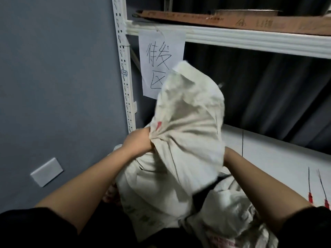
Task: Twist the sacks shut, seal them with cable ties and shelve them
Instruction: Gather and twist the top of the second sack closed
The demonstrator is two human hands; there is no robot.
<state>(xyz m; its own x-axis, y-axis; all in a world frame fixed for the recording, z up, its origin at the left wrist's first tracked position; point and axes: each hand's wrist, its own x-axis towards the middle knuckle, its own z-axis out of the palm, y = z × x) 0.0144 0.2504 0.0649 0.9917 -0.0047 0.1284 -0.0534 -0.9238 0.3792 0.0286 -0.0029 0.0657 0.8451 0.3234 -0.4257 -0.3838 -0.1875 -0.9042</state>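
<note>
A white woven sack (pixel 188 133) stands in front of me, its loose top raised and bunched. My left hand (pixel 138 141) grips a gathered fold of the sack's fabric on its left side. My right hand (pixel 227 156) is mostly hidden behind the sack's right edge; only the wrist shows, so its fingers cannot be seen. A second white sack (pixel 231 215) with red print lies lower right. Two red-headed cable ties (pixel 309 192) lie on the white shelf board (pixel 268 151) at the right.
A white metal shelving upright (pixel 124 72) and crossbeam (pixel 232 37) frame the bay. A handwritten paper sign (pixel 157 59) hangs from the beam. Brown cardboard (pixel 232 19) lies on the upper shelf. A grey wall with a white switch plate (pixel 47 171) stands at the left.
</note>
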